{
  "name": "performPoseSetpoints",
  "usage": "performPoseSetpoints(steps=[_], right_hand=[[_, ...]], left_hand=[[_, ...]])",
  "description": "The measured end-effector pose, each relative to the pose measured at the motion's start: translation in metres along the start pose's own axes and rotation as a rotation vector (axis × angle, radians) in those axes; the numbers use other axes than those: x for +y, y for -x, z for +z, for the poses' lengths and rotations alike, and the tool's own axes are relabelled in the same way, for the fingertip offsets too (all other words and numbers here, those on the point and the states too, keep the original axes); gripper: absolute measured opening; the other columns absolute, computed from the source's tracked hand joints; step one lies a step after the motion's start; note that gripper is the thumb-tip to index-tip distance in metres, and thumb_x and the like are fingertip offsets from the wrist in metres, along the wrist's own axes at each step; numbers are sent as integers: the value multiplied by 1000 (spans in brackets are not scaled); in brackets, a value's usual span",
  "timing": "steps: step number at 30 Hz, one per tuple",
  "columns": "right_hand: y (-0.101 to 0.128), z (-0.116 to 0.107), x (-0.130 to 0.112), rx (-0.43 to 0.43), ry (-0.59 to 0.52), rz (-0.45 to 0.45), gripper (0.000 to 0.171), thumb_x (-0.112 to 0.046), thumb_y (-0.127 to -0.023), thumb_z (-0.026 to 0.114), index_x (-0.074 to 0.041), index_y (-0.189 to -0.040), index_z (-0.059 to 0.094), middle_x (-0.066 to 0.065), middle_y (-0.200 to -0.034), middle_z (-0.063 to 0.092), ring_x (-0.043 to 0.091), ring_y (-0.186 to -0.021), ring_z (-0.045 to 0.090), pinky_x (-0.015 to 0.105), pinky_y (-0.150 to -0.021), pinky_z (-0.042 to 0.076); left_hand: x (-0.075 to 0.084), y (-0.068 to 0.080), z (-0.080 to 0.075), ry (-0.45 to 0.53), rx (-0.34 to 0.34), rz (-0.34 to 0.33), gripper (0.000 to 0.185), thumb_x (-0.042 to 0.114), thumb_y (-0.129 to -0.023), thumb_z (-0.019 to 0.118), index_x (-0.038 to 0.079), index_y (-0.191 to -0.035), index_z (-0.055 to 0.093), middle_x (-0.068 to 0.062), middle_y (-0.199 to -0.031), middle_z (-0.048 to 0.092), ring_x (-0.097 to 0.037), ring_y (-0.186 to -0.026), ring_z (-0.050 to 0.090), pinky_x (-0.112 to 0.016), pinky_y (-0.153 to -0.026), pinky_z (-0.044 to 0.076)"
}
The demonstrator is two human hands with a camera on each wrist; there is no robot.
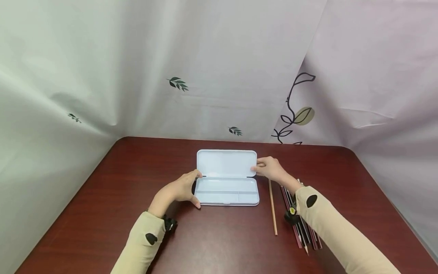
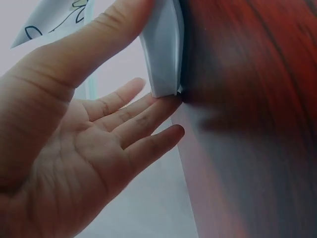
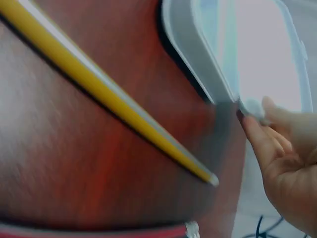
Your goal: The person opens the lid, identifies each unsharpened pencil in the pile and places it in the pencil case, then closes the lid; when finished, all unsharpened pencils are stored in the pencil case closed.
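A pale blue pencil case lies open on the dark red table, its lid folded back flat. My left hand rests at the case's left end, with straight fingers touching the hinge corner and the thumb by the front corner. In the left wrist view the left hand touches the case's edge with its fingertips. My right hand touches the lid's right edge near the hinge. In the right wrist view the right hand meets the lid corner with its fingertips.
A single wooden pencil lies right of the case, seen as a yellow pencil in the right wrist view. Several dark pencils lie under my right forearm. Pale curtains hang behind and beside the table.
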State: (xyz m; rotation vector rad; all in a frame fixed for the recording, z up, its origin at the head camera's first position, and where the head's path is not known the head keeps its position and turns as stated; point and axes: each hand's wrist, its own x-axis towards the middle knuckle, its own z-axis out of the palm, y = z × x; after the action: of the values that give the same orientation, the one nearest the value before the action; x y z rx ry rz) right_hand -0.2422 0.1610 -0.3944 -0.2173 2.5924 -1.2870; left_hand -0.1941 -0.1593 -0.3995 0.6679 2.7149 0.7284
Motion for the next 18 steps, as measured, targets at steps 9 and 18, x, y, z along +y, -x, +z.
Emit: performPoseSetpoints(steps=[9,18], right_hand=[[38,-38,13,-7,84,-114,51,-26,-90,63,4,-130,51,20,-114,64,31,-97,65,39,-80,53],[90,-33,27,58,219,-56,34,-25,-78,75,-1,-101,69,3,-78,71,13,-69,67,26,-60,50]], left_hand=[[-5,0,-1,-12,-3,34,91,29,-53,92,2,-124,42,-15,-125,51,-29,-118,48,-44,-98,39],[-10,-1,-6,-23,-33,54,93,36,-55,89,-1,-128,43,-17,-128,50,-31,-121,47,-45,-99,39]])
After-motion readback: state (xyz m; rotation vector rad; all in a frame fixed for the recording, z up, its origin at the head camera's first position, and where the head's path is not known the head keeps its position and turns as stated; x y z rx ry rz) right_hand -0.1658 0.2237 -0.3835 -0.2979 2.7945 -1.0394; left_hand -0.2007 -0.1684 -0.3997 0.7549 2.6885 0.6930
